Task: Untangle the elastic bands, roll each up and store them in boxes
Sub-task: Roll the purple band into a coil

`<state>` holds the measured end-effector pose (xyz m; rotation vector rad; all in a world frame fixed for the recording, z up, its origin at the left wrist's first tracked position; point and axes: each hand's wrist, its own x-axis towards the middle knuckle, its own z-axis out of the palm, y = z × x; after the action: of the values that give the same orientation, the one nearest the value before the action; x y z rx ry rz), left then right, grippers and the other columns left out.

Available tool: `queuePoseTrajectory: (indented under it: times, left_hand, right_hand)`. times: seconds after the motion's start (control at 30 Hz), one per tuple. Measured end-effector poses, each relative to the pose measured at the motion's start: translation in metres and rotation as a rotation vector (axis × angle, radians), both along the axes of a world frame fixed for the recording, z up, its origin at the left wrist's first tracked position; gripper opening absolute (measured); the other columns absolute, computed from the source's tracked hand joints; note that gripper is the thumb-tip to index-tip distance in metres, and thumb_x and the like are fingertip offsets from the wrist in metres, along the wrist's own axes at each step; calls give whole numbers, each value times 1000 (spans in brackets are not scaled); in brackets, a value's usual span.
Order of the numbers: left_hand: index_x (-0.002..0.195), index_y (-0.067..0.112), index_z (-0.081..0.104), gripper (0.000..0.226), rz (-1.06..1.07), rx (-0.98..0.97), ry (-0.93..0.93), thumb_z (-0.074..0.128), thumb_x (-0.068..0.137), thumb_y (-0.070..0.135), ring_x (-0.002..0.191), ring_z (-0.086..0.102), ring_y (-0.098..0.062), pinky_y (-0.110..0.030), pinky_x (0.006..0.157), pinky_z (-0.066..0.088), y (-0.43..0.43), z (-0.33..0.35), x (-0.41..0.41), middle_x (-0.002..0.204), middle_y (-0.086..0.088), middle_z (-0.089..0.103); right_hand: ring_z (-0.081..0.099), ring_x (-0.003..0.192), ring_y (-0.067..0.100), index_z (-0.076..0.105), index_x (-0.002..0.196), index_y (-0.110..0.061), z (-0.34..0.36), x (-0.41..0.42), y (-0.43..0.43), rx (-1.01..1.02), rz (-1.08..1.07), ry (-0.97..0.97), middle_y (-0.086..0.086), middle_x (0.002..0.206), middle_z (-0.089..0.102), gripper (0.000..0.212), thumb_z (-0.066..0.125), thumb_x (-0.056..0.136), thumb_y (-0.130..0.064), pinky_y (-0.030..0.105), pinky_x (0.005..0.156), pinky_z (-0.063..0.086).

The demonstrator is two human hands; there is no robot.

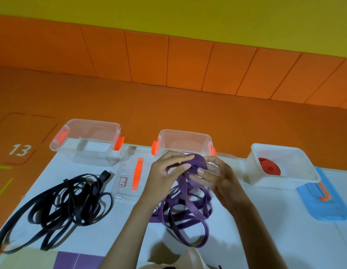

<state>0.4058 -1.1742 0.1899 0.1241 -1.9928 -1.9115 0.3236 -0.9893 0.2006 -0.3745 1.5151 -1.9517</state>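
A: Orange padded wall and floor behind; white table [246, 239] in front. Which step is in hand?

B: Rolling, by judgement. One end of the purple band [188, 206] is wound into a small flat coil [196, 165]. It is held above the table, just in front of the middle clear box [184, 133] at the far edge. The unwound length lies in loose crossing loops under the hands, mid-table toward the near edge.

A: Hands?

B: The left hand [166, 169] has thumb and fingers curled onto the coil's left side, pinching it. The right hand [215, 177] has its fingers curled round the right side. Both hold the coil; neither is spread.

A: Progress?

B: A red roll [269, 166] lies in the white box [275, 179] toward the far right corner, with a blue lid [323, 206] beside it at the right edge. The black band [68, 200] lies tangled near the left edge. The left clear box [91, 121] at the far edge shows nothing inside. A clear lid [128, 177] lies between the two clear boxes. Estimate: one band stored, the second under way, the third not begun.

A: Next move?

B: Likely turning the coil while drawing slack up from the loops. The loops cross, so a snag may need freeing first. Tension should be kept even, or the coil may spring open. Once wound, it goes into the middle clear box.
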Motion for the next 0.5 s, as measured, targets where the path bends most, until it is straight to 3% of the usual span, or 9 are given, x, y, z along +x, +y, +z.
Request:
queuePoseTrajectory:
  times: [0.13,0.23,0.4,0.5]
  left_hand:
    - [104,43,76,19,88,-115,41,79,92,29,107,72,-15,-23,92,55,0,10,-3,110,15,76]
    - [99,43,79,14,100,-117,89,80,89,33,108,73,-14,-20,92,54,4,12,-3,109,18,76]
    - [117,35,81,28,-21,-28,66,82,91,24,119,70,-22,-34,102,57,-3,13,-4,119,5,76]
    - [126,39,77,38,-114,45,57,82,90,27,120,68,-18,-25,102,54,-4,20,-2,121,5,73]
  right_hand:
    - [77,100,31,73,110,-19,9,-5,0,185,-37,198,8,113,77,30,86,83,-22,34,78,63]
    - [80,85,32,76,106,-18,16,-8,2,159,-119,238,6,103,78,25,85,83,-24,31,70,64]
    - [79,83,38,78,114,-17,23,-9,7,113,-206,235,16,92,74,32,86,84,-26,36,72,66]
    - [78,93,39,76,113,-11,29,-10,9,47,-166,234,22,103,73,33,85,86,-28,39,77,66]
